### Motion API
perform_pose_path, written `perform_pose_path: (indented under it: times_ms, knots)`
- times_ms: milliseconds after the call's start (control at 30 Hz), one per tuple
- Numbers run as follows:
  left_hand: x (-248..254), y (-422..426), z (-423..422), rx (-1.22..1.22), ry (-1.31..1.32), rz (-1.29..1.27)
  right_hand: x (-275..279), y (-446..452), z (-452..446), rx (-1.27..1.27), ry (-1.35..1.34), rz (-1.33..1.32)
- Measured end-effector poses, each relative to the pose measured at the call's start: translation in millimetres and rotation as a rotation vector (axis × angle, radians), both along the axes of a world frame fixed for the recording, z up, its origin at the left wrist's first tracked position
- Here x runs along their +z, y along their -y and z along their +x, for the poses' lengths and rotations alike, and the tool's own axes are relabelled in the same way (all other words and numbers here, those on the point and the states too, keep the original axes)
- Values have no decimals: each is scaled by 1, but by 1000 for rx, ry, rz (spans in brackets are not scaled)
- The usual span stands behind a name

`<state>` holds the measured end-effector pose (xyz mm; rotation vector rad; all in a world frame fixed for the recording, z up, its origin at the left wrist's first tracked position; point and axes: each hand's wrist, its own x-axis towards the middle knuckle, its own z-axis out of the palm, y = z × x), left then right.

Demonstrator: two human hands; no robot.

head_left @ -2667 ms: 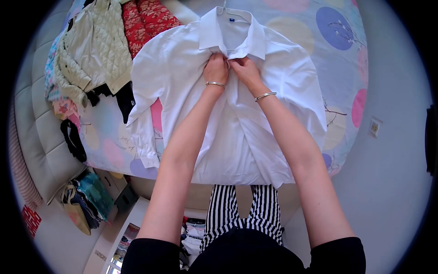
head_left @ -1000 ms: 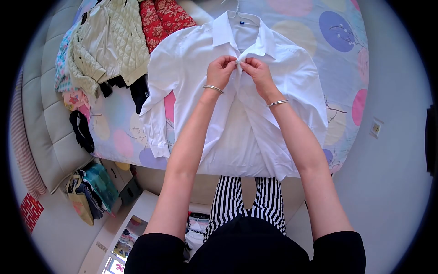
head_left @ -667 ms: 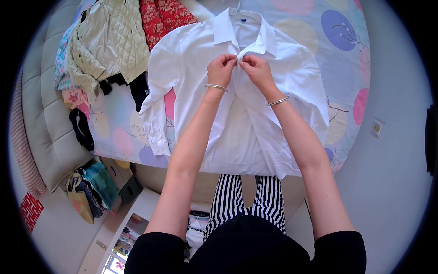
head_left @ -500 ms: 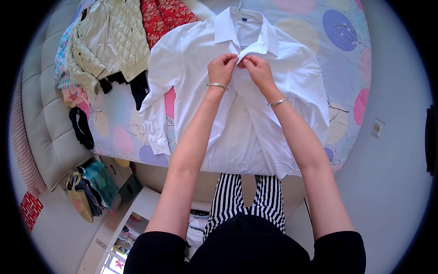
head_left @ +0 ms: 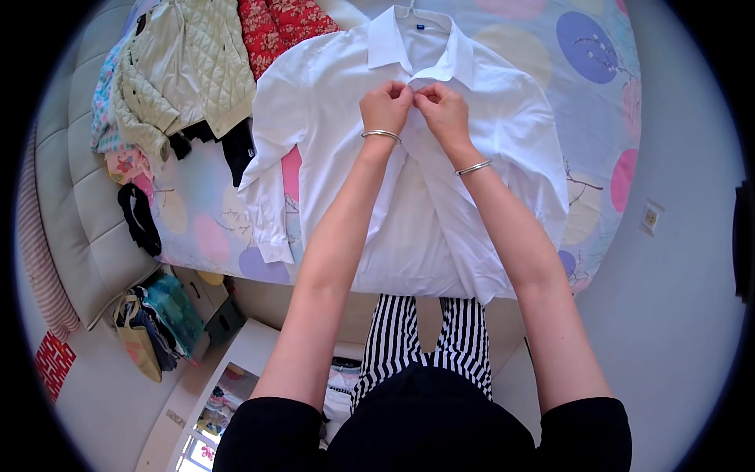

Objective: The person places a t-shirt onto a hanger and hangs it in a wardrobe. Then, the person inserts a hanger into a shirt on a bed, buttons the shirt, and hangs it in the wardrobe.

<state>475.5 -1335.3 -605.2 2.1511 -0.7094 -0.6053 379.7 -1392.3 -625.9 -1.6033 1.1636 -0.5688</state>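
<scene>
A white long-sleeved shirt [head_left: 330, 118] lies face up on the bed, its collar at the far end and the lower front hanging apart. A clothes hanger [head_left: 415, 13] shows inside the collar. Just below the collar, my left hand [head_left: 385, 108] pinches one edge of the shirt front. Close against it, my right hand [head_left: 442, 114] pinches the other edge, with the fingertips of both hands nearly touching. Any button between the fingers is hidden. Each wrist wears a silver bangle.
The bed [head_left: 212, 236] has a patterned sheet. A cream quilted jacket [head_left: 224, 71], a red floral garment [head_left: 287, 31] and a black band [head_left: 139, 220] lie at the left. Bags [head_left: 169, 315] stand by the headboard; a wall socket [head_left: 650, 218] is at right.
Both hands have shifted slightly and the fingertips now sit at the placket below the collar. The right collar side, folded up before, lies flatter.
</scene>
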Motion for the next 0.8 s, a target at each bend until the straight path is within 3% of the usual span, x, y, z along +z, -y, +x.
perform_pose_path:
  times_ms: [133,233,300,333,400,433,500,533,600,633,700,800]
  knots:
    - [-14,-3,3,72,-173,-77,-5,1,1,0,-37,15]
    - [-29,-8,3,71,-310,-176,-11,6,0,-5,88,233]
    - [-34,-12,1,62,-379,-248,-2,14,-4,-121,263,1044]
    - [-33,-14,-1,-3,-245,-246,-4,16,-7,-122,261,1046]
    - [-30,-16,-5,-66,-113,-242,-9,18,-12,-213,487,1411]
    - [-33,-18,-7,-97,0,-249,-10,14,-13,-212,484,1414]
    - [-36,-30,-9,-127,115,-255,-10,0,-19,-339,395,970]
    - [-39,-45,-13,-148,179,-171,-10,-10,-28,-336,393,972]
    - [-48,-77,-27,-167,241,-87,-15,-33,-57,195,-196,101]
    - [-53,-95,-39,-208,254,-58,-17,-47,-70,197,-199,102]
    - [-60,-115,-54,-244,263,-31,-22,-70,-92,491,-323,-421]
    - [-65,-122,-64,-76,79,71,-30,-85,-94,361,-386,-402]
